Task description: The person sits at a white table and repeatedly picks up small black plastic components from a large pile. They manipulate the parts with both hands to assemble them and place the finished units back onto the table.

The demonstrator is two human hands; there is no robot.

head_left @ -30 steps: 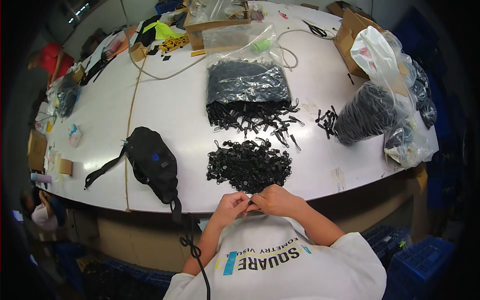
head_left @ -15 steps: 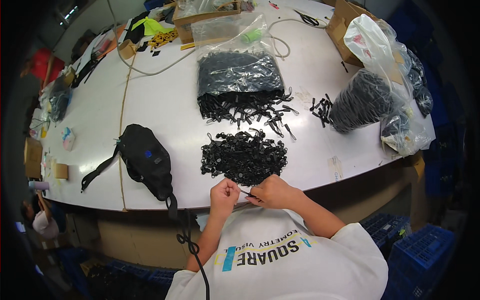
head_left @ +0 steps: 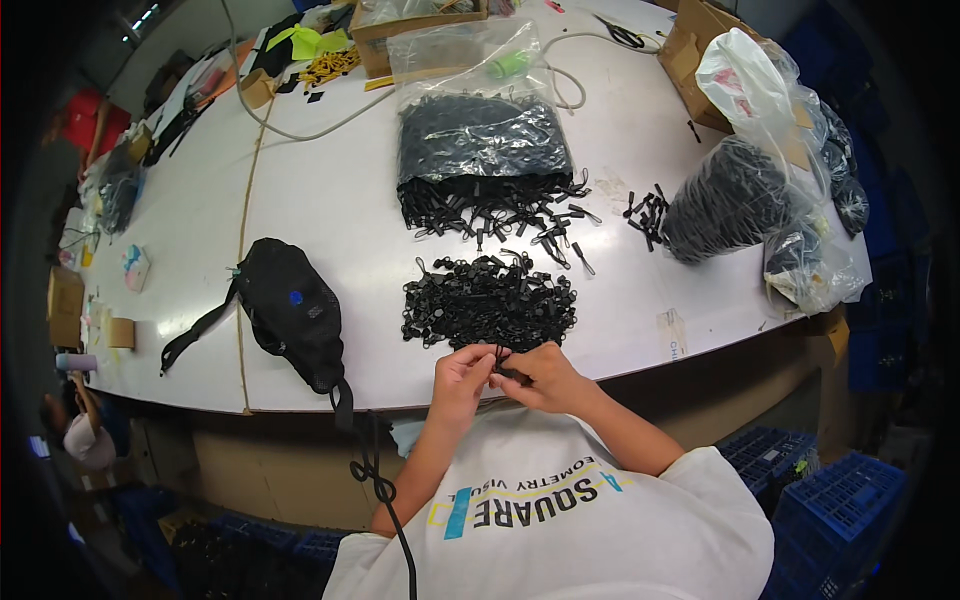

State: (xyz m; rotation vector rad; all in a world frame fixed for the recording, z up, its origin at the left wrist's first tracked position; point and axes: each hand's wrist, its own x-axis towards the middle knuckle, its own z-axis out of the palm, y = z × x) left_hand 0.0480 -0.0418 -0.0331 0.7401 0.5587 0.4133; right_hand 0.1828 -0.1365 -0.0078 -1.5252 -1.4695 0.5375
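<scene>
My left hand [head_left: 460, 383] and my right hand [head_left: 548, 380] meet at the table's near edge. Their fingers pinch a small black cord pull [head_left: 512, 375] between them, a thin loop showing above the fingertips; its details are too small to read. Just beyond my fingers lies a heap of small black plastic pieces [head_left: 488, 300]. Farther off, a clear plastic bag [head_left: 485, 140] spills many black cord pulls with loops [head_left: 478, 212] from its near end.
A black pouch [head_left: 290, 310] with straps lies to the left. To the right, a few loose cord pulls [head_left: 648, 215] sit beside a filled clear bag [head_left: 725, 205]. Cardboard boxes [head_left: 400, 45] and scissors [head_left: 625, 38] are at the back; blue crates [head_left: 840, 520] stand lower right.
Both hands have come closer together and moved slightly up toward the heap. My left fingertips now meet my right ones around the black cord pull.
</scene>
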